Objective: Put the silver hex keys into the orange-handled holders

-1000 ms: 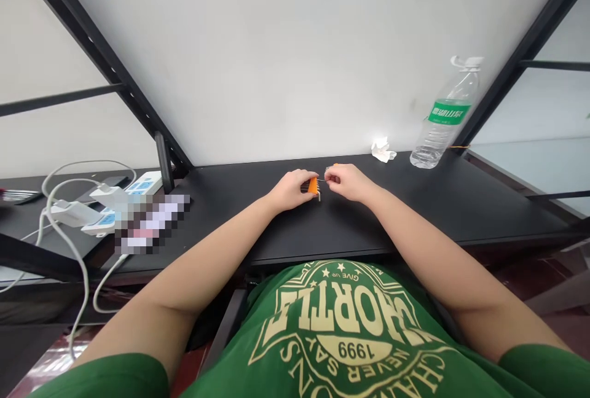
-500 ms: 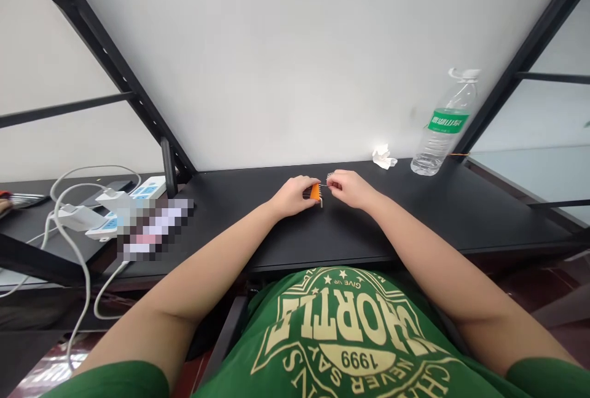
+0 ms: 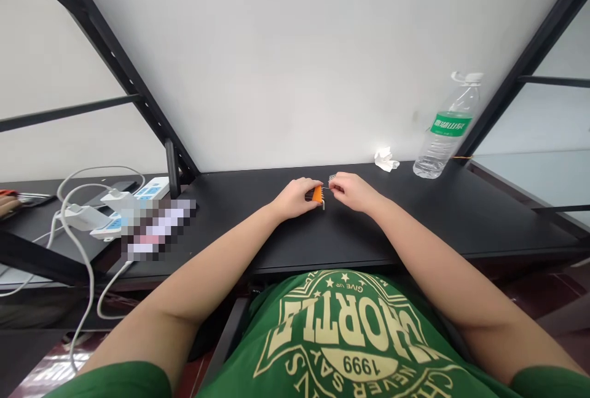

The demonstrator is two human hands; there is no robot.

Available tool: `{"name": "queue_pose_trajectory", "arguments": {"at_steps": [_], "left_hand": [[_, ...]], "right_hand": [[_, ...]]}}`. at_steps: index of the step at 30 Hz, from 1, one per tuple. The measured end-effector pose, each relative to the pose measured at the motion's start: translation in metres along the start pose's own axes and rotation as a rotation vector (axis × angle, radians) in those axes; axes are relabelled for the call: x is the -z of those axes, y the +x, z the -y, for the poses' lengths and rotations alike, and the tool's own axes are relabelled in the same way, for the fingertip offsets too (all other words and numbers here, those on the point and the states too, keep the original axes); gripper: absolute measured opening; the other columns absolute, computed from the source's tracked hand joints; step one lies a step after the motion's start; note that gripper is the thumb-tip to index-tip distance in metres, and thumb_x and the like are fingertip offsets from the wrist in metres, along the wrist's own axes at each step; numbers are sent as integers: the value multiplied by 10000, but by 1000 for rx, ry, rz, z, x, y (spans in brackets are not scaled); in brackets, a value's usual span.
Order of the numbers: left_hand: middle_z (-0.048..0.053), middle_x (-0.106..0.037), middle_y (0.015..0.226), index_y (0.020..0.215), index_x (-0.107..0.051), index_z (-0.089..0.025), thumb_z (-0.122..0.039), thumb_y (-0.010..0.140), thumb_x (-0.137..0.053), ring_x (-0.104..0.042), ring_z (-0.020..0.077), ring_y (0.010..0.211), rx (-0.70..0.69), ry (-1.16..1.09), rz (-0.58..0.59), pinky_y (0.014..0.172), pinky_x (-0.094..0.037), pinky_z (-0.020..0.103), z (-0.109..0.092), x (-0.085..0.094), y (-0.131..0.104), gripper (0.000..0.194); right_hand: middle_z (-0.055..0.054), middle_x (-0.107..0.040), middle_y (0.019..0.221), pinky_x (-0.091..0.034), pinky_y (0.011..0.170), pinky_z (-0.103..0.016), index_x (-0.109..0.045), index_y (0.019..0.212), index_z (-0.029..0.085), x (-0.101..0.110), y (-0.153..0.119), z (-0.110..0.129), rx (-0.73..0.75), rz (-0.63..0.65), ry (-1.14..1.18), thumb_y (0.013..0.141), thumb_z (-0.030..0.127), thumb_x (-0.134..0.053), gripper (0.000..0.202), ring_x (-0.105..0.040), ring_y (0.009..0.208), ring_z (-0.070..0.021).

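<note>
An orange hex key holder (image 3: 318, 194) is pinched between the thumb and fingers of my left hand (image 3: 295, 198), just above the black desk. Short metal ends stick out along its right side, and one larger bent hex key (image 3: 323, 204) shows at the near end. To its right, my right hand (image 3: 351, 190) is closed on thin metal hex keys (image 3: 332, 179), whose tips poke out past the fingers. One thin shaft reaches from these fingers toward the holder. Whether it touches the holder is too small to tell.
Behind my right hand lie a crumpled white tissue (image 3: 386, 159) and a clear water bottle (image 3: 445, 131). On the left are a power strip (image 3: 154, 189) with white chargers and cables, and a blurred phone-like object (image 3: 161, 226). Black metal frame bars (image 3: 173, 167) flank the desk (image 3: 322, 241).
The whole view has shifted slightly. Both hands keep their grips, and the thin shaft from my right hand still points toward the orange holder.
</note>
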State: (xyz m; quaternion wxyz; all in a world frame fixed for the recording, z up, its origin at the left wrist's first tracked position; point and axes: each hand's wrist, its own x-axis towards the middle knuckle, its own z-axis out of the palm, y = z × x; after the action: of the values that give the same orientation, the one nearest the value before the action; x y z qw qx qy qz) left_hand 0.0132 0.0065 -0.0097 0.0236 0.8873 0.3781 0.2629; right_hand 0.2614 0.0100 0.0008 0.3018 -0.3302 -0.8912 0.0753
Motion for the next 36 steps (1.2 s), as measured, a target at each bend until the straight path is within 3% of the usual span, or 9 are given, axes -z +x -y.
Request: {"name": "queue_pose_trajectory", "arguments": {"at_steps": [11,21,25,28,32,36], "left_hand": [[70,-772,1152,1306,-701,-228,-297,823,-797,-694,263,1048,6,74,3,991,-534,430,-4,1,0,498],[60,-784,1126,1271,-725,-257,-343,811,-809,-694,262,1048,-8,42,-31,992,-547,430,-4,4,1,476],[47,-777,1057,1247,-734,-264,-358,818,-811,-685,259,1047,-23,21,-19,974,-544,421,-7,2,2,446],[49,-772,1051,1259,-728,-254,-339,822,-815,-676,255,1056,-37,-3,-46,999,-538,427,-11,2,1,454],[58,-768,1130,1316,-695,-252,-312,836,-808,-684,228,1033,-52,-88,-128,970,-569,396,-17,6,-1,497],[71,-769,1132,1322,-686,-241,-320,855,-799,-689,226,1028,-97,-96,-166,967,-579,394,-23,9,-1,487]], "right_hand": [[-87,-619,1035,-451,730,-319,-703,971,186,-5,-2,3,28,-34,-155,1003,109,-489,230,-552,793,-180],[-106,-648,1071,-509,811,-348,-707,1037,193,-9,-1,9,101,-112,-72,1005,95,-439,288,-603,891,-205],[-91,-653,1049,-517,867,-369,-682,987,194,-19,3,11,69,-146,159,967,141,-506,185,-614,899,-199],[-38,-657,933,-518,794,-350,-649,933,211,-23,6,8,-127,-189,463,919,241,-622,42,-603,803,-177],[14,-625,759,-468,637,-294,-643,883,212,-20,7,4,-341,-125,904,849,474,-786,300,-553,662,-142],[41,-570,654,-393,538,-258,-642,874,209,-17,7,7,-462,-22,1196,761,565,-876,441,-490,567,-110]]}}
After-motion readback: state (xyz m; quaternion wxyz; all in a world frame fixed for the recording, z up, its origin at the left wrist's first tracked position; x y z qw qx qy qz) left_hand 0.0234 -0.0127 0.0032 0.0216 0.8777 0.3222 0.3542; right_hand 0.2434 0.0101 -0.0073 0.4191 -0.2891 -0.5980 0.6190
